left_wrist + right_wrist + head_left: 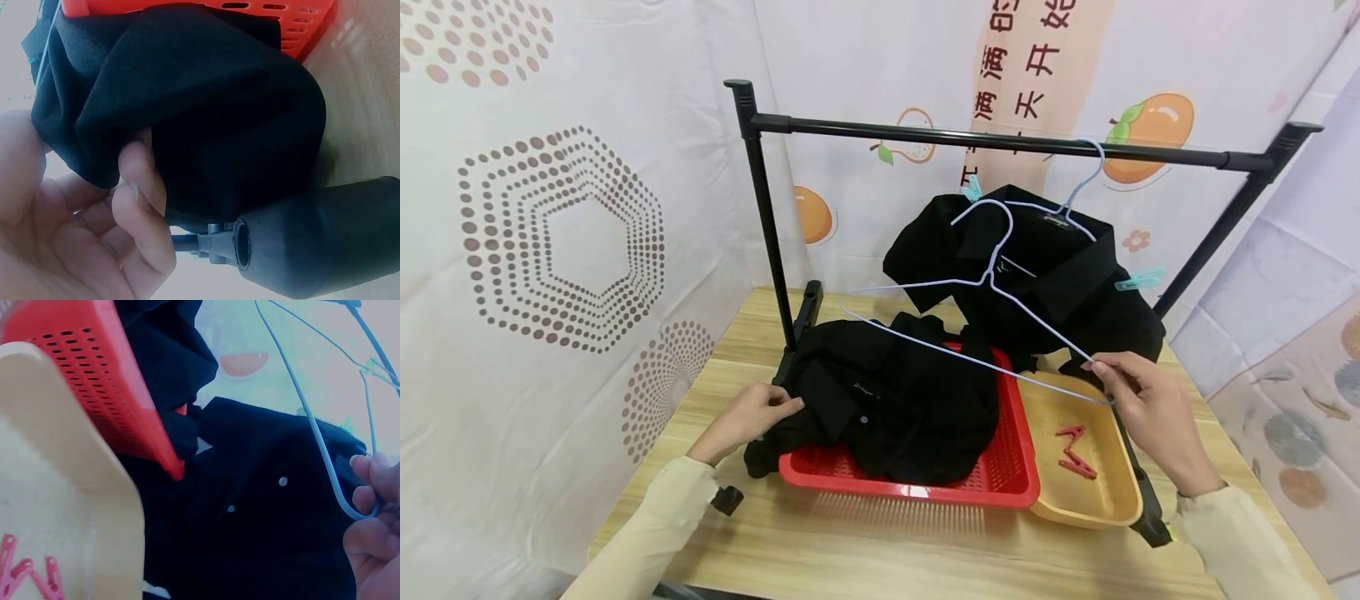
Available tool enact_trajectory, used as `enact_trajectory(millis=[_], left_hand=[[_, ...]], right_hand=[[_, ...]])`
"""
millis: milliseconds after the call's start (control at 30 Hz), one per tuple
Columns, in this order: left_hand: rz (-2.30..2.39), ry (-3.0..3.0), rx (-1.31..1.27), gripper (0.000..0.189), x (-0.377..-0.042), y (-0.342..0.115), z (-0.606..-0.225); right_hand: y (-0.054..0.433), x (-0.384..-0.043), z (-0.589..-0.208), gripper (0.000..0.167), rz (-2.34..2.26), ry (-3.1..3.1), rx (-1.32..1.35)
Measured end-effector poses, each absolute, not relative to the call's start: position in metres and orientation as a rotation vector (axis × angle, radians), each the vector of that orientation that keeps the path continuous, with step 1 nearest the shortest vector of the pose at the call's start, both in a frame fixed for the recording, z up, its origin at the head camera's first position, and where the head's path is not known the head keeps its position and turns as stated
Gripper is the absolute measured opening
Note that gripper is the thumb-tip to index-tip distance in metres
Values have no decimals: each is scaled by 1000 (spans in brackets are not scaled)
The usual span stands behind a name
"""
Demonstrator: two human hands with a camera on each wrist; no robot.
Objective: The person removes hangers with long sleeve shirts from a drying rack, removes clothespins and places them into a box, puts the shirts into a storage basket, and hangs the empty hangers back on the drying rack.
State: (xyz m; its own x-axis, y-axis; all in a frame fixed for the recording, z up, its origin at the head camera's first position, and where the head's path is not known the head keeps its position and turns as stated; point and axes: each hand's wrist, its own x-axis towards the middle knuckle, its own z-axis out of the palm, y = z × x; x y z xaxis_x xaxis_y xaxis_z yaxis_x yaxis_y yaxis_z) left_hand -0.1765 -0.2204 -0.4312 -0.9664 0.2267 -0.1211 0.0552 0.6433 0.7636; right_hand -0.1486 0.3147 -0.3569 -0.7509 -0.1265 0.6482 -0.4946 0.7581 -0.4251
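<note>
In the head view my left hand [748, 419] pinches the edge of a black shirt [917, 417] that lies bunched in a red basket [917, 493]. Its cloth spills over the basket's left side, and the left wrist view shows the fingers [139, 164] curled at the fold. My right hand [1153, 408] grips one end of a pale blue hanger [955, 353], held in the air above the basket with its hook upward. A second black shirt [1075, 283] hangs from the rack on another blue hanger [1086, 179], with teal clothespins [1139, 280] at its shoulders.
A black rack with a horizontal bar [925, 133] stands across the table [880, 558]. Beside the basket is a yellow tray [1120, 500] with red clothespins [1077, 462] in it. A patterned curtain [587, 250] hangs behind and at the left.
</note>
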Motion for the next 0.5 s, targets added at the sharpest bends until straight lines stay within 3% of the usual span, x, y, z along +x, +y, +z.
enact_trajectory(millis=[500], left_hand=[[1230,2664,259,35,-177,-221,-434]], right_hand=[[282,-164,-313,10,764,-2241,505]])
